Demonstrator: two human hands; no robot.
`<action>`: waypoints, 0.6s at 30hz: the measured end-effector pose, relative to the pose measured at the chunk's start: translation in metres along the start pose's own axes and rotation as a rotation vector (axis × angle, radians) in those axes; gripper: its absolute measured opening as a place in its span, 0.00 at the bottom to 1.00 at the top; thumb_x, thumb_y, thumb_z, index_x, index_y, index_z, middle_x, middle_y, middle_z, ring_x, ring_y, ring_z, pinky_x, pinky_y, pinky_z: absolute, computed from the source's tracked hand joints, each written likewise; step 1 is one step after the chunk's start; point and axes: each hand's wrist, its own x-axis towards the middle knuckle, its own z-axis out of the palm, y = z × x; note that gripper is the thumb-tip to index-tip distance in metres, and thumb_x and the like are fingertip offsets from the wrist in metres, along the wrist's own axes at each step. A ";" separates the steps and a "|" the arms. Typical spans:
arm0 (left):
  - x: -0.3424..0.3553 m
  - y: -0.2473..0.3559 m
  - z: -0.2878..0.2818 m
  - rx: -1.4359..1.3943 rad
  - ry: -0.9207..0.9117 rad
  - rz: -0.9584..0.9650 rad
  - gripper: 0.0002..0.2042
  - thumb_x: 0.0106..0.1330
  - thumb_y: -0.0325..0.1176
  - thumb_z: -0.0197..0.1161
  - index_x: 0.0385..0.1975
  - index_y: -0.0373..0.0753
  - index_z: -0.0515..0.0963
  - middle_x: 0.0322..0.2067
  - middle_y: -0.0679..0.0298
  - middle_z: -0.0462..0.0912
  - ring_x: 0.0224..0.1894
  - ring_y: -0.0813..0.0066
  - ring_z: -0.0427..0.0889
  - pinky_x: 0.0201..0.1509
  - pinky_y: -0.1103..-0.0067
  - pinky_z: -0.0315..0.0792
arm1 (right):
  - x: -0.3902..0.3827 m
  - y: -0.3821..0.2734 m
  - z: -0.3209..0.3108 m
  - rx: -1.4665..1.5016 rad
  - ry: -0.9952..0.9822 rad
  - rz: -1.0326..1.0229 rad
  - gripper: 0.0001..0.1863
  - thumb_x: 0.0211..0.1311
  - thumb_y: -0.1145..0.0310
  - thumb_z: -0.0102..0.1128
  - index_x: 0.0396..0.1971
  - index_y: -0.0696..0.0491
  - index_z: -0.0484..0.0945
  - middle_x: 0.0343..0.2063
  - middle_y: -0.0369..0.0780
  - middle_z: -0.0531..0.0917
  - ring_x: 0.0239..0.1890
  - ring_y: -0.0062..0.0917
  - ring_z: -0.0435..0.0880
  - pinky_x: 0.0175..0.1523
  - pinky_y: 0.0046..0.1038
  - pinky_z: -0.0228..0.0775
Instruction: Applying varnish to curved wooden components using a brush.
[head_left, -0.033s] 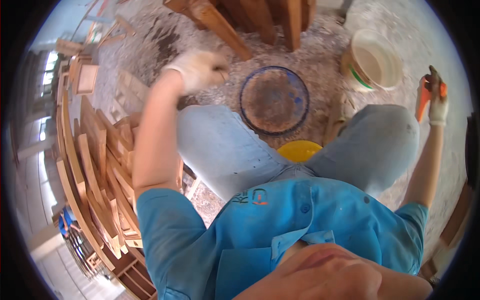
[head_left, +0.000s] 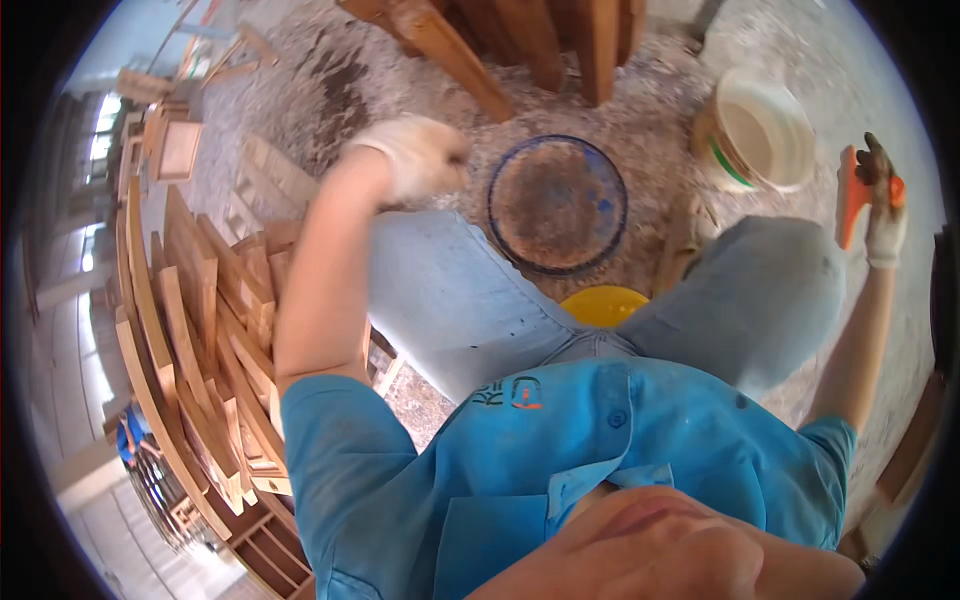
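Observation:
My left hand (head_left: pixel 412 158), in a whitish glove, hovers above my left knee with its fingers curled closed. Whatever is between those fingers, if anything, is hidden and smeared by motion. Out at the far right, my right hand (head_left: pixel 884 222) is gloved too, with dark-stained fingertips. Its fingers are closed round an orange flat tool (head_left: pixel 853 198), whose exact kind I cannot make out. Between my knees lies a round brown disc with a blue rim (head_left: pixel 556 205), touched by neither hand. A yellow rounded thing (head_left: pixel 603 306) shows partly between my thighs.
A whitish bucket (head_left: pixel 718 158) with a green mark stands beyond my right knee. Brown wooden legs (head_left: pixel 455 60) reach down at the top. Many wooden pieces (head_left: pixel 200 330) are stacked at my left. Farther left, a small wooden frame (head_left: pixel 178 150) rests on the dusty floor.
The whole view has shifted slightly. My left hand keeps its curled shape beside my left knee, and my right hand keeps hold of the orange tool, now turned slightly.

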 end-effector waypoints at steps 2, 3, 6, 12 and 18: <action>0.009 0.008 0.014 0.076 -0.118 0.123 0.20 0.62 0.41 0.54 0.51 0.38 0.75 0.51 0.61 0.78 0.51 0.62 0.77 0.57 0.68 0.70 | 0.030 -0.059 0.030 0.071 -0.157 -0.194 0.25 0.71 0.54 0.43 0.58 0.56 0.70 0.59 0.48 0.70 0.55 0.34 0.74 0.62 0.33 0.63; 0.016 0.014 0.024 0.020 -0.032 0.236 0.16 0.60 0.38 0.53 0.43 0.39 0.78 0.44 0.59 0.81 0.43 0.59 0.79 0.50 0.67 0.73 | 0.047 -0.097 0.053 0.125 -0.308 -0.295 0.24 0.69 0.58 0.45 0.57 0.58 0.71 0.57 0.48 0.71 0.55 0.35 0.73 0.62 0.33 0.63; 0.034 0.028 0.043 0.023 -0.065 0.395 0.12 0.58 0.36 0.56 0.37 0.38 0.80 0.36 0.57 0.84 0.37 0.58 0.82 0.43 0.67 0.76 | 0.088 -0.177 0.148 0.101 -0.672 -0.673 0.18 0.61 0.67 0.53 0.50 0.58 0.75 0.50 0.45 0.75 0.51 0.34 0.74 0.57 0.31 0.65; 0.059 0.020 0.050 0.157 -0.207 0.471 0.13 0.58 0.40 0.61 0.39 0.40 0.80 0.37 0.59 0.84 0.40 0.60 0.82 0.47 0.67 0.75 | 0.095 -0.197 0.314 -0.462 -0.739 -1.194 0.14 0.54 0.69 0.60 0.43 0.49 0.78 0.34 0.35 0.80 0.38 0.25 0.80 0.45 0.26 0.74; 0.040 -0.009 0.038 -0.044 -0.122 0.435 0.15 0.57 0.40 0.61 0.41 0.39 0.79 0.38 0.59 0.84 0.42 0.59 0.82 0.47 0.67 0.75 | 0.109 -0.256 0.301 -0.228 -0.461 -1.253 0.15 0.59 0.72 0.56 0.47 0.56 0.76 0.45 0.39 0.81 0.48 0.30 0.79 0.51 0.28 0.73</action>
